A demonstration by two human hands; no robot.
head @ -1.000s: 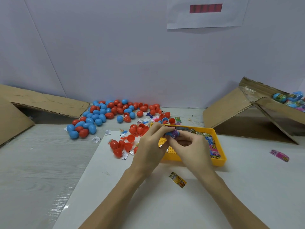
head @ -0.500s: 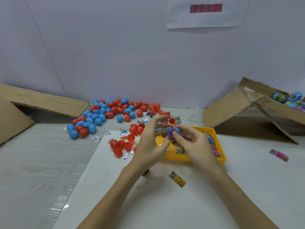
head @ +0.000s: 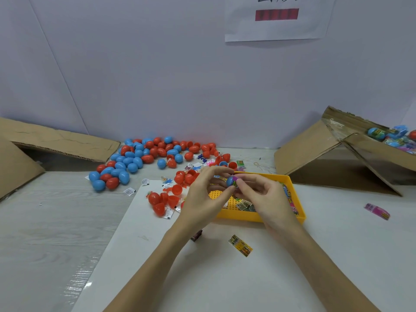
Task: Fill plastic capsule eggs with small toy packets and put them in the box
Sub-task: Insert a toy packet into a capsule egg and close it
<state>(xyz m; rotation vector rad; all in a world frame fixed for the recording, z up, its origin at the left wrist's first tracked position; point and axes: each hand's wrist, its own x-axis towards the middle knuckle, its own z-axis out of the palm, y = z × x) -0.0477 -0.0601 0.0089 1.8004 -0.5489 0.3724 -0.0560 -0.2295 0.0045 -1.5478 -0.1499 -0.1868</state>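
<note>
A pale wall closes the far side, with a paper sign stuck up high. Below it runs a grey wood-grain table, and a white sheet covers its near middle and right. A cardboard box lies on its side at the far right, its flap propped open and filled eggs showing at the top right edge. Flattened cardboard lines the far left edge. A heap of red and blue eggs spreads along the wall. A yellow tray of toy packets sits on the sheet just behind the hands. Bare sheet lies open in front of the forearms, apart from one loose packet.

Above the tray, the left hand and right hand meet, fingertips of both pinching a blue egg with a purple packet at its opening. A pink packet lies alone to the right.
</note>
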